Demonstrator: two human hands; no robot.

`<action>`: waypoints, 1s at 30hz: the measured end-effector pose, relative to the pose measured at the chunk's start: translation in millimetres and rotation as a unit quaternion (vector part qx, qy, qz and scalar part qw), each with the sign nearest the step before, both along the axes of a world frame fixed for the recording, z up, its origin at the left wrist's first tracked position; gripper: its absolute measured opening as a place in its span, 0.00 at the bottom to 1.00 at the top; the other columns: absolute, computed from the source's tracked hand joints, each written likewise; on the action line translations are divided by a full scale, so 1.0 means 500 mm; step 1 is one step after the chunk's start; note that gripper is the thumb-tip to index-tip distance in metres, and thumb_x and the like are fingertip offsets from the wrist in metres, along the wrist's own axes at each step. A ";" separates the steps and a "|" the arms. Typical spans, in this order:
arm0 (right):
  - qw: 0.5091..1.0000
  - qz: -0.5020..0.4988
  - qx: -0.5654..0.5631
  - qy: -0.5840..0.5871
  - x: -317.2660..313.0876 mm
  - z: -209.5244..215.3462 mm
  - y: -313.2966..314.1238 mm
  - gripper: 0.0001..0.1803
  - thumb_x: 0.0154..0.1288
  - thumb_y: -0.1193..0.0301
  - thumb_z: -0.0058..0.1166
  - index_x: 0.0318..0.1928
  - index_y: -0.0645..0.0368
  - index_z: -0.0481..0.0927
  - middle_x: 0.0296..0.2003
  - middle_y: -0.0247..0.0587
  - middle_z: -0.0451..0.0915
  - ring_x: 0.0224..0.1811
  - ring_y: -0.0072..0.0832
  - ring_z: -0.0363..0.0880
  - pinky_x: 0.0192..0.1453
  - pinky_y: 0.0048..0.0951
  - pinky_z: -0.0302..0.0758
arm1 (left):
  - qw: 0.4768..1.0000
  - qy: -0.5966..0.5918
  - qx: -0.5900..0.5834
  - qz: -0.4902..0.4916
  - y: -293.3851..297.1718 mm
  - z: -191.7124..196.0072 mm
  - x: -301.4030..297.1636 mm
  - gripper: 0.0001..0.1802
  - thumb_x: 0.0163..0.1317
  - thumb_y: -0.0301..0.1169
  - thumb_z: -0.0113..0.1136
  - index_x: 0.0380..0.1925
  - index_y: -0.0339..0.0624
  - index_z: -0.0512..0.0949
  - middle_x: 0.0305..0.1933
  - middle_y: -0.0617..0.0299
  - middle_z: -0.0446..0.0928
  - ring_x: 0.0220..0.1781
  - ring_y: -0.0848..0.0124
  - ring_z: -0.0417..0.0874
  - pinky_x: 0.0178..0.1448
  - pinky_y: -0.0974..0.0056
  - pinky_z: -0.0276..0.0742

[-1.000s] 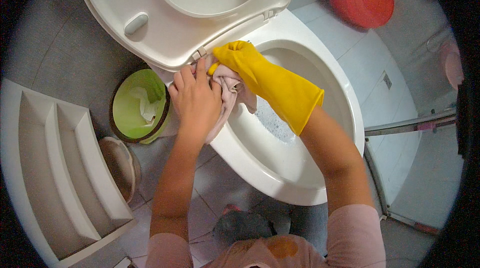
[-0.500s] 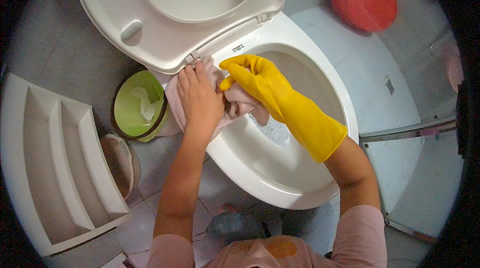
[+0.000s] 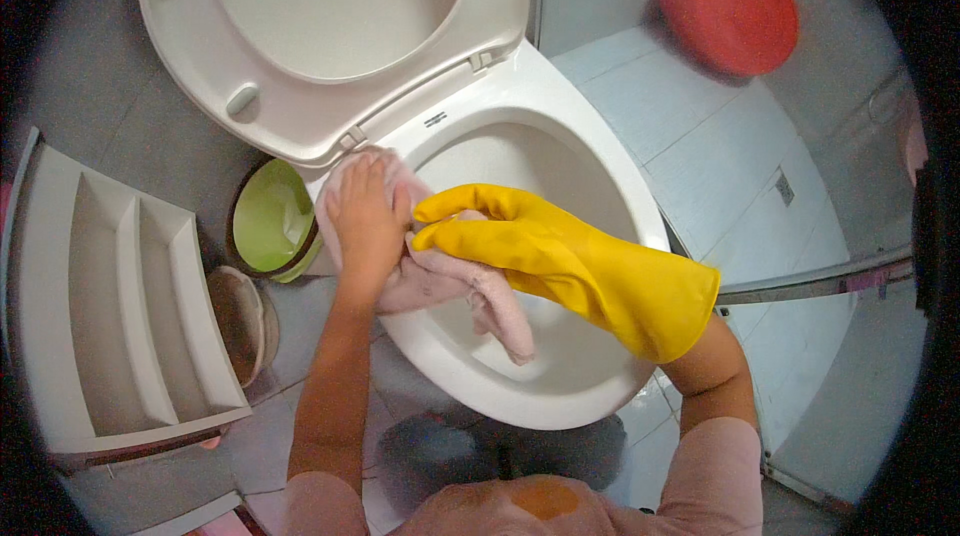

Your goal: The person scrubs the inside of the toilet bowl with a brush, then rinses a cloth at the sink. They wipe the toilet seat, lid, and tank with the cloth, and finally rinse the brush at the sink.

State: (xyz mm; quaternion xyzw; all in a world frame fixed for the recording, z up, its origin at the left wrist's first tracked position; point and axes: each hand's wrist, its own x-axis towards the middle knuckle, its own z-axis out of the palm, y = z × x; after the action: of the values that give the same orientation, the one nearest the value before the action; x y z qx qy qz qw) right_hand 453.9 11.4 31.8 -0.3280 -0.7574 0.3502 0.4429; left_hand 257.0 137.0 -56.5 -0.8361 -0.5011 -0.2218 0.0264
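A pink cloth (image 3: pixel 440 281) lies bunched over the left rim of the white toilet bowl (image 3: pixel 480 391), one end hanging over the bowl's opening. My bare left hand (image 3: pixel 368 221) presses on the cloth near the seat hinge, its fingers laid over the fabric. A yellow rubber glove covers my right hand (image 3: pixel 485 226), whose fingers and thumb pinch the cloth's upper fold beside the left hand. Behind them, the toilet seat and lid (image 3: pixel 235 46) stand raised.
Left of the toilet are a green bin (image 3: pixel 275 221), a brownish bin (image 3: pixel 238 326) and a white shelf unit (image 3: pixel 140 316). A red basin (image 3: pixel 728 4) leans at the far right, past a glass shower partition with a metal rail (image 3: pixel 810 281).
The view has shifted, with the raised seat showing more fully. My gloved hand now lies flatter and lower, and the cloth's loose end hangs longer over the bowl.
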 end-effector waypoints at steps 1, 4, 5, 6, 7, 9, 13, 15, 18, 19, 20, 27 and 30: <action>0.997 -0.011 0.072 -0.030 0.011 0.000 -0.003 0.26 0.51 0.73 0.59 0.54 0.59 0.75 0.51 0.45 0.74 0.54 0.41 0.71 0.56 0.34 0.71 | 1.000 0.022 -0.007 -0.019 0.004 0.001 0.027 0.28 0.58 0.39 0.53 0.56 0.37 0.69 0.64 0.49 0.65 0.66 0.53 0.62 0.67 0.44 0.55; 0.995 -0.045 0.083 0.033 0.044 0.014 -0.013 0.17 0.62 0.71 0.54 0.51 0.61 0.74 0.46 0.41 0.77 0.49 0.30 0.76 0.53 0.26 0.72 | 0.998 -0.015 -0.004 -0.058 0.063 -0.035 0.106 0.25 0.56 0.35 0.53 0.54 0.38 0.71 0.61 0.49 0.68 0.64 0.53 0.65 0.65 0.45 0.57; 0.992 -0.043 0.013 0.118 0.050 0.020 -0.019 0.16 0.64 0.70 0.53 0.51 0.61 0.74 0.45 0.40 0.77 0.48 0.28 0.77 0.52 0.25 0.72 | 0.996 -0.028 0.036 -0.074 0.079 -0.051 0.127 0.24 0.56 0.34 0.53 0.53 0.38 0.72 0.59 0.49 0.69 0.63 0.53 0.66 0.64 0.46 0.58; 0.984 -0.030 -0.044 0.170 0.058 0.019 -0.019 0.16 0.64 0.70 0.53 0.51 0.61 0.74 0.45 0.40 0.77 0.48 0.28 0.77 0.52 0.25 0.72 | 0.993 -0.040 0.075 -0.088 0.095 -0.072 0.144 0.23 0.55 0.33 0.52 0.52 0.37 0.73 0.58 0.49 0.71 0.62 0.53 0.67 0.63 0.46 0.59; 0.976 -0.025 -0.090 0.196 0.076 0.022 -0.032 0.16 0.64 0.70 0.53 0.51 0.61 0.74 0.45 0.40 0.77 0.48 0.29 0.77 0.52 0.25 0.72 | 0.986 -0.060 0.110 -0.111 0.098 -0.077 0.186 0.22 0.55 0.31 0.52 0.51 0.37 0.74 0.56 0.49 0.72 0.60 0.54 0.69 0.63 0.47 0.60; 0.963 -0.014 -0.150 0.223 0.113 0.020 -0.053 0.16 0.64 0.70 0.53 0.51 0.60 0.75 0.45 0.40 0.77 0.48 0.29 0.77 0.52 0.26 0.72 | 0.980 -0.089 0.102 -0.143 0.105 -0.074 0.261 0.20 0.55 0.30 0.51 0.49 0.37 0.75 0.54 0.50 0.73 0.59 0.53 0.70 0.61 0.48 0.62; 0.958 -0.033 -0.174 0.225 0.174 0.012 -0.093 0.16 0.64 0.70 0.53 0.51 0.60 0.75 0.45 0.41 0.78 0.48 0.30 0.77 0.52 0.27 0.72 | 0.971 -0.132 0.080 -0.185 0.115 -0.051 0.407 0.18 0.55 0.30 0.49 0.45 0.36 0.77 0.52 0.51 0.75 0.58 0.53 0.71 0.60 0.50 0.63; 0.955 -0.039 -0.183 0.228 0.195 0.005 -0.106 0.15 0.63 0.70 0.53 0.51 0.59 0.75 0.45 0.41 0.78 0.48 0.30 0.77 0.52 0.27 0.72 | 0.959 -0.151 0.071 -0.228 0.119 -0.049 0.455 0.18 0.56 0.32 0.48 0.44 0.36 0.78 0.51 0.51 0.76 0.58 0.54 0.71 0.61 0.49 0.61; 0.953 -0.062 -0.186 0.229 0.227 -0.010 -0.125 0.15 0.63 0.70 0.53 0.50 0.59 0.76 0.45 0.42 0.78 0.48 0.31 0.77 0.52 0.28 0.72 | 0.962 -0.075 0.015 -0.264 0.081 -0.032 0.526 0.18 0.56 0.32 0.49 0.44 0.38 0.78 0.50 0.52 0.76 0.56 0.56 0.73 0.64 0.50 0.60; 0.951 -0.072 -0.189 0.232 0.243 -0.009 -0.130 0.15 0.63 0.70 0.53 0.50 0.59 0.76 0.45 0.42 0.78 0.48 0.31 0.77 0.52 0.28 0.72 | 0.943 -0.075 0.042 -0.322 0.070 -0.034 0.536 0.18 0.56 0.35 0.49 0.44 0.39 0.78 0.49 0.52 0.76 0.56 0.55 0.73 0.62 0.50 0.62; 0.949 -0.087 -0.191 0.237 0.257 -0.009 -0.140 0.15 0.63 0.70 0.53 0.50 0.59 0.76 0.45 0.42 0.78 0.48 0.31 0.77 0.52 0.29 0.72 | 0.951 -0.038 0.051 -0.304 0.069 -0.033 0.535 0.19 0.56 0.35 0.49 0.44 0.38 0.78 0.49 0.51 0.76 0.56 0.55 0.73 0.62 0.51 0.63; 0.932 -0.126 -0.200 0.274 0.274 -0.053 -0.118 0.15 0.62 0.70 0.53 0.50 0.57 0.77 0.45 0.43 0.78 0.49 0.33 0.77 0.52 0.30 0.73 | 0.976 -0.068 0.087 -0.188 0.153 -0.029 0.438 0.22 0.61 0.35 0.48 0.51 0.31 0.71 0.53 0.41 0.72 0.58 0.48 0.70 0.65 0.52 0.61; 0.930 -0.149 -0.190 0.276 0.269 -0.066 -0.108 0.15 0.62 0.70 0.53 0.50 0.57 0.77 0.45 0.44 0.78 0.49 0.33 0.77 0.52 0.31 0.73 | 0.978 -0.062 0.070 -0.184 0.134 -0.023 0.431 0.23 0.62 0.33 0.49 0.54 0.31 0.69 0.56 0.41 0.70 0.60 0.48 0.69 0.66 0.53 0.60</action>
State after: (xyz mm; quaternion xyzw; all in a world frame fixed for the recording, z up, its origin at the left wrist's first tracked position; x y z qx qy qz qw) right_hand 588.4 -42.5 -1.1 -0.4056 -0.4672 0.4947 0.6103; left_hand 472.5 204.0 -67.8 -0.8948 -0.3224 -0.3086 0.0122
